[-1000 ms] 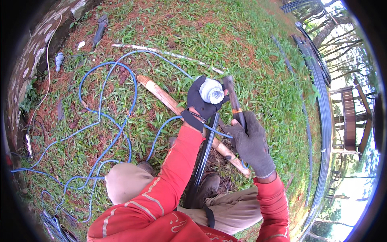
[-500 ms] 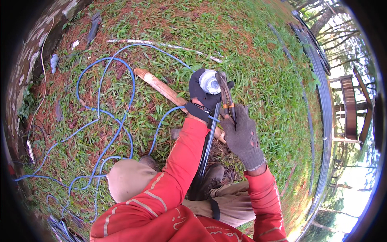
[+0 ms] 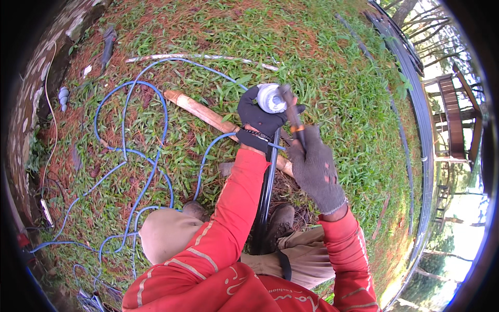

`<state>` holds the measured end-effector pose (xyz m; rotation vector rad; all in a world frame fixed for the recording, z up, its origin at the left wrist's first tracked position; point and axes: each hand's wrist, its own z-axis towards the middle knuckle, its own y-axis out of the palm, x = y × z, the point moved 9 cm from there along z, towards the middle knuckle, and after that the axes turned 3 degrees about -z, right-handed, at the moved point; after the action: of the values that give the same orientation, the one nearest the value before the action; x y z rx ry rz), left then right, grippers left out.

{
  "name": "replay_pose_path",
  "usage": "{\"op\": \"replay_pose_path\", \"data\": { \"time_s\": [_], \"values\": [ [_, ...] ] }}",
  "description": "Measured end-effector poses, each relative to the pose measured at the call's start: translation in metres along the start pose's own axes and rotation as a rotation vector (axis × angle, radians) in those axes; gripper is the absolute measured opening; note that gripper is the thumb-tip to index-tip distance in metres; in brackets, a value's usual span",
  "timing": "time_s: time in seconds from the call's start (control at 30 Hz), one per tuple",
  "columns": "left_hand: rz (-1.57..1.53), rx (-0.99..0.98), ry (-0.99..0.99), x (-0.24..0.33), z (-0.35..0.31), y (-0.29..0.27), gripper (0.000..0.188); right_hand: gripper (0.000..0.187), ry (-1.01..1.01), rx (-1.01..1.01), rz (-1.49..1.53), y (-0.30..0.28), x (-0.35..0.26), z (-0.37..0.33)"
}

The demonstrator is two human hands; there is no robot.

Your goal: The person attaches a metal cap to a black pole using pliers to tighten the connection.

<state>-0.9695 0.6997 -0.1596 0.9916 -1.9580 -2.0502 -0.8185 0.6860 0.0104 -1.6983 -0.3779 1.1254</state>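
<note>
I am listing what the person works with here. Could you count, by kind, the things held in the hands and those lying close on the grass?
Gloved hands: 2 (left hand, right hand)
White fitting: 1
Hand tool: 1
Black pipe: 1
Blue hose: 1
Wooden stick: 1
Total: 7

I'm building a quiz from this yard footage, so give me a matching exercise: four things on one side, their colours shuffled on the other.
Things:
1. hose
2. left hand glove
3. sleeves
4. cap on the black pipe

Colours:
A. red
B. white
C. blue
D. black

Pairs: 1-C, 2-D, 3-A, 4-B
</note>
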Motion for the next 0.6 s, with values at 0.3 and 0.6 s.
{"op": "replay_pose_path", "data": {
  "time_s": [0.3, 0.6],
  "values": [
    [0.410, 0.019, 0.134, 0.022, 0.016, -0.027, 0.034, 0.029, -0.019, 0.053, -0.022, 0.004, -0.001, 0.006],
    [0.166, 0.210, 0.081, 0.013, 0.021, -0.042, 0.029, 0.025, -0.119, 0.085, 0.012, 0.005, 0.015, 0.006]
  ]
}}
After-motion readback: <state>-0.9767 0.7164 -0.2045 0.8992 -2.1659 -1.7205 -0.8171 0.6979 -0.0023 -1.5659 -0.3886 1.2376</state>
